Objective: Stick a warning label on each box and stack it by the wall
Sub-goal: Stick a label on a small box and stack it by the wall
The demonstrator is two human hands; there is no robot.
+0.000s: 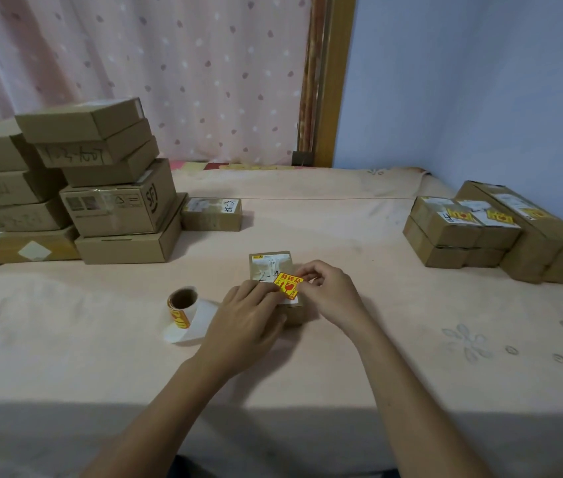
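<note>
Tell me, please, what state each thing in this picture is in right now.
box, closed, under both hands.
warning label, on the box's top, held at one edge.
left hand, fingers straight, pressing on the box.
right hand, pinching the warning label's edge.
label roll, apart from the box, backing strip unrolled.
boxes by the wall, stacked, yellow labels on top.
boxes on the left, stacked, no yellow label visible.

Both hands forward, close together.
Left hand (249,315) flat, fingers straight; right hand (330,291) pinches warning label (288,287), fingers curled.
</note>
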